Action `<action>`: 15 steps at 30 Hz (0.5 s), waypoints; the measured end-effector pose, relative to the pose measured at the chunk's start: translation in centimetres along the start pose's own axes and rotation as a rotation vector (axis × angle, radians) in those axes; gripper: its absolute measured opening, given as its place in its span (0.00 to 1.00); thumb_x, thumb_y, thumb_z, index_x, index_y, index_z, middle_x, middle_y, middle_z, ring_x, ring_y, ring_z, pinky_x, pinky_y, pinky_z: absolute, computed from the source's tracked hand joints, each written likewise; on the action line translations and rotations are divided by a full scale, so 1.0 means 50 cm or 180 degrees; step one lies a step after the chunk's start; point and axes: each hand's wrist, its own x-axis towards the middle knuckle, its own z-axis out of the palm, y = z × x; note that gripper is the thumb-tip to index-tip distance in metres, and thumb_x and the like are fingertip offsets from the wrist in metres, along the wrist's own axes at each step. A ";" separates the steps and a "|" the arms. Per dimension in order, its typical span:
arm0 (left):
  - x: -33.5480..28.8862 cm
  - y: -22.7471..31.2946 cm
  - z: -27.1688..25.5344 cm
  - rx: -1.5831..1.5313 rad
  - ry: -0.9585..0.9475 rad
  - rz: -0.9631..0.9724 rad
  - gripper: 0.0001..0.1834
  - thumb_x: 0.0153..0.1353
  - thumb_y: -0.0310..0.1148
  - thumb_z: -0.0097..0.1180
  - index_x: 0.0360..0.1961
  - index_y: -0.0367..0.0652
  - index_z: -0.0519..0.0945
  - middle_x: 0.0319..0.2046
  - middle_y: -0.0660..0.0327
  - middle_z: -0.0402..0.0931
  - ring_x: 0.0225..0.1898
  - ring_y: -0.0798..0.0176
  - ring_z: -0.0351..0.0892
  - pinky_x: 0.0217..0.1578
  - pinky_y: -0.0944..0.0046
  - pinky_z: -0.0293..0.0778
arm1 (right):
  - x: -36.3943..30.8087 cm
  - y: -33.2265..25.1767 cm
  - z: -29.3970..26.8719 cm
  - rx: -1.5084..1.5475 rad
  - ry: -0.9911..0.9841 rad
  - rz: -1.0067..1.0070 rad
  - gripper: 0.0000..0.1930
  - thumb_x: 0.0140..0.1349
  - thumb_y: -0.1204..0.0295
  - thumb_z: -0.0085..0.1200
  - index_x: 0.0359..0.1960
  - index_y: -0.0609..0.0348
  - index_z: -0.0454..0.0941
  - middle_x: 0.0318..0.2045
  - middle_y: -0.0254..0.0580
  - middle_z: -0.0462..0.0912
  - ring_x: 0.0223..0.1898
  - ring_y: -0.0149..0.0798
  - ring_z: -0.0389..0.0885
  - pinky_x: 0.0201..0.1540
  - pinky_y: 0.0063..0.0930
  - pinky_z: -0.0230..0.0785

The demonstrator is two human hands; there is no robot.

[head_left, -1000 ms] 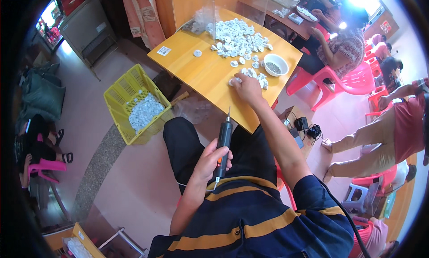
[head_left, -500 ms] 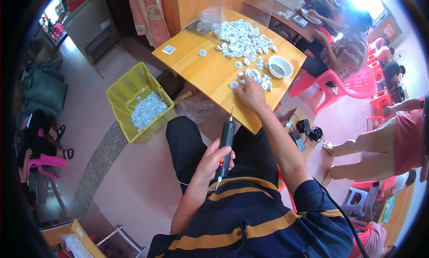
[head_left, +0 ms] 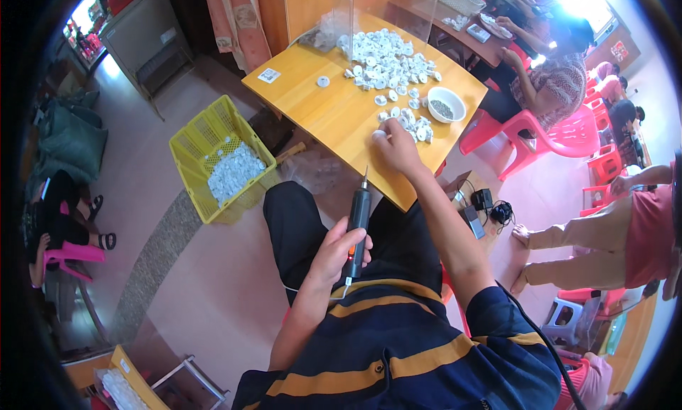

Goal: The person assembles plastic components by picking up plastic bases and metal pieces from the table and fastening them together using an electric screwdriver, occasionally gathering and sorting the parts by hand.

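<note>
My left hand is wrapped round a black electric screwdriver, held above my lap with its thin bit pointing up toward the table edge. A cable leaves its lower end. Over the near part of the wooden table, my right hand has its fingers closed on a white round plastic part, mostly covered by the fingertips. Just beyond lies a small group of like parts. To the right of these stands a white bowl of small metal pieces, apparently screws.
A big heap of white parts lies at the table's far side, by a clear upright panel. On the floor to the left, a yellow basket holds more parts. Black adapters and cables sit right of my legs. Other people sit or stand at right.
My right fingers have come down onto the single white part at the near left of the small group. My left hand and the screwdriver have barely moved.
</note>
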 end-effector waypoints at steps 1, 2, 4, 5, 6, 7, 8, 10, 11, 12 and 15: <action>0.001 0.001 0.002 0.0019 -0.0001 -0.0019 0.11 0.70 0.35 0.53 0.48 0.44 0.70 0.31 0.60 0.79 0.24 0.67 0.80 0.25 0.68 0.77 | -0.008 0.010 -0.003 0.0530 -0.0008 0.0160 0.10 0.68 0.68 0.55 0.46 0.57 0.75 0.35 0.44 0.81 0.33 0.40 0.81 0.38 0.32 0.75; 0.000 0.002 0.002 0.0028 0.0022 -0.0033 0.12 0.69 0.35 0.54 0.48 0.44 0.70 0.31 0.60 0.79 0.24 0.67 0.80 0.25 0.68 0.77 | -0.020 0.005 -0.006 0.0532 -0.0036 0.0165 0.10 0.68 0.68 0.55 0.46 0.57 0.75 0.35 0.44 0.81 0.33 0.40 0.81 0.38 0.32 0.75; -0.002 0.000 -0.002 0.0011 0.0063 -0.0045 0.12 0.69 0.36 0.54 0.48 0.43 0.70 0.31 0.60 0.79 0.24 0.67 0.80 0.25 0.68 0.77 | -0.046 -0.019 -0.017 0.1884 -0.0546 0.0898 0.08 0.71 0.68 0.53 0.44 0.59 0.74 0.36 0.40 0.80 0.34 0.31 0.81 0.37 0.26 0.75; -0.001 -0.001 -0.002 0.0029 0.0065 -0.0069 0.12 0.69 0.36 0.54 0.48 0.43 0.70 0.31 0.60 0.79 0.24 0.67 0.80 0.25 0.68 0.77 | -0.058 -0.022 -0.021 0.1877 -0.0552 0.0912 0.08 0.71 0.68 0.53 0.44 0.59 0.74 0.36 0.40 0.80 0.34 0.31 0.81 0.37 0.26 0.75; -0.001 -0.001 -0.001 0.0017 0.0068 -0.0079 0.12 0.69 0.36 0.54 0.48 0.43 0.70 0.31 0.60 0.79 0.24 0.67 0.80 0.25 0.68 0.77 | -0.068 -0.025 -0.023 0.2330 -0.0548 0.1051 0.08 0.72 0.69 0.52 0.47 0.58 0.74 0.36 0.37 0.80 0.33 0.28 0.80 0.36 0.23 0.74; -0.002 -0.001 0.000 0.0055 0.0077 -0.0076 0.13 0.69 0.36 0.54 0.49 0.43 0.69 0.31 0.59 0.79 0.24 0.67 0.80 0.26 0.68 0.77 | -0.075 -0.026 -0.024 0.2784 -0.0542 0.1188 0.08 0.73 0.70 0.50 0.49 0.58 0.74 0.36 0.34 0.80 0.33 0.24 0.78 0.36 0.19 0.73; 0.000 -0.001 0.001 0.0100 0.0074 -0.0078 0.13 0.69 0.36 0.54 0.49 0.43 0.69 0.31 0.59 0.79 0.24 0.67 0.80 0.26 0.68 0.77 | -0.080 -0.018 -0.025 0.2779 -0.0536 0.1202 0.08 0.73 0.70 0.50 0.49 0.58 0.74 0.36 0.34 0.80 0.33 0.24 0.78 0.36 0.19 0.73; 0.003 -0.003 0.004 0.0097 0.0037 -0.0085 0.14 0.69 0.36 0.54 0.50 0.42 0.69 0.31 0.59 0.79 0.24 0.67 0.80 0.26 0.68 0.77 | -0.090 -0.001 -0.025 0.3204 -0.0566 0.1202 0.13 0.72 0.69 0.52 0.56 0.55 0.72 0.38 0.33 0.80 0.33 0.26 0.78 0.37 0.20 0.74; 0.003 -0.004 0.003 0.0097 0.0014 -0.0077 0.14 0.69 0.36 0.54 0.50 0.42 0.69 0.31 0.59 0.79 0.24 0.67 0.80 0.26 0.68 0.77 | -0.093 -0.002 -0.024 0.3207 -0.0571 0.1213 0.13 0.72 0.69 0.52 0.56 0.55 0.72 0.38 0.33 0.80 0.33 0.26 0.78 0.37 0.20 0.74; 0.004 -0.004 0.003 0.0093 0.0021 -0.0085 0.14 0.69 0.36 0.54 0.50 0.42 0.69 0.31 0.59 0.79 0.24 0.67 0.80 0.26 0.68 0.77 | -0.098 -0.003 -0.023 0.3277 -0.0589 0.1328 0.14 0.72 0.70 0.52 0.57 0.55 0.72 0.39 0.34 0.80 0.34 0.26 0.78 0.38 0.20 0.74; 0.002 -0.008 0.001 0.0133 0.0042 -0.0079 0.14 0.69 0.36 0.54 0.50 0.42 0.69 0.31 0.59 0.79 0.24 0.67 0.80 0.26 0.68 0.77 | -0.110 -0.021 -0.027 0.3299 -0.0679 0.1394 0.13 0.72 0.71 0.52 0.56 0.56 0.71 0.39 0.35 0.80 0.35 0.26 0.79 0.39 0.20 0.74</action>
